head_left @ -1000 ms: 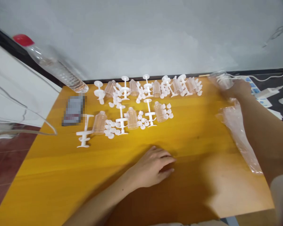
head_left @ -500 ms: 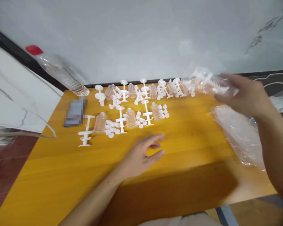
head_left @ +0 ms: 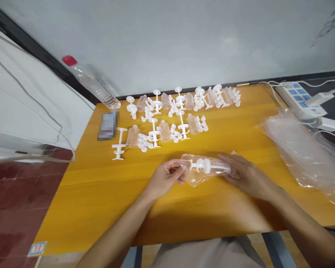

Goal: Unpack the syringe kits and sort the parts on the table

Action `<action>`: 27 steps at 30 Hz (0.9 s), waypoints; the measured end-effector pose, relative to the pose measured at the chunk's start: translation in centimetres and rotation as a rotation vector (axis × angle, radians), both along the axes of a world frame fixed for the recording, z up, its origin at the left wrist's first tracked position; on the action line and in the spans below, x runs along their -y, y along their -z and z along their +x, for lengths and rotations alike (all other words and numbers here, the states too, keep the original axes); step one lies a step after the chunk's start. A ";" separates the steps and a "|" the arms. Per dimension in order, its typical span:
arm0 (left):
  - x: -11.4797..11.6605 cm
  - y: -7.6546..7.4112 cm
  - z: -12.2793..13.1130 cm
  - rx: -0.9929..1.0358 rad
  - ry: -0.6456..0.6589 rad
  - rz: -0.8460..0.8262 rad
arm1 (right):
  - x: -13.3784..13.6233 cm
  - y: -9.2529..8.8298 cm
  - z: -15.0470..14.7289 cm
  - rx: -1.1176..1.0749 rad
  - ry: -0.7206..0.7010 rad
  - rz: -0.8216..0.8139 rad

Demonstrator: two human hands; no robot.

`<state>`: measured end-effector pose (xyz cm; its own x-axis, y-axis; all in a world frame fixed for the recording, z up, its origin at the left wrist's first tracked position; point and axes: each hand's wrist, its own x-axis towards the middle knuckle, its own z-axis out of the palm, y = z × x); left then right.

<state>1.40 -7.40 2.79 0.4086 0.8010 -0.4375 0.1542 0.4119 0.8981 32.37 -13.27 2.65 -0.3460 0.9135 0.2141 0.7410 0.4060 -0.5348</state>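
Observation:
A clear plastic bag (head_left: 195,180) with a large syringe-like tube (head_left: 216,166) and white plunger parts inside lies between my hands over the table. My left hand (head_left: 167,176) pinches the bag's left edge between thumb and fingers. Around the right end of the bag, my right hand (head_left: 244,173) is closed. Beyond them, two rows of clear ribbed barrels (head_left: 164,131), white plungers (head_left: 183,125) and clusters of small white nozzle tips (head_left: 175,133) lie on the table.
A pile of clear plastic bags (head_left: 301,149) lies on the right of the wooden table (head_left: 100,208). Behind it sits a power strip (head_left: 300,98) with cables. At the back left stand a red-capped water bottle (head_left: 95,85) and a blurred-out flat item (head_left: 108,125). A whiteboard (head_left: 167,41) rises behind.
My right hand has brought the bagged tube from the back right down to the front middle. My left hand, previously apart from it, has taken hold of the bag's edge. The view has shifted.

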 end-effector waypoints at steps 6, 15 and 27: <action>0.2 -0.6 0.2 -0.007 -0.159 0.029 | -0.3 0.6 -0.3 -0.100 0.017 -0.008; 0.2 0.3 -1.1 -0.178 -0.210 0.195 | -0.9 2.4 0.5 -0.022 -0.017 0.056; 0.4 0.4 0.6 -0.389 0.090 0.495 | -1.4 2.4 0.0 -0.064 -0.065 0.068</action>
<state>1.97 -7.80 2.36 0.3699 0.9162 -0.1541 0.5221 -0.0678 0.8502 32.41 -11.84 0.24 -0.3871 0.8722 0.2990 0.6772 0.4890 -0.5498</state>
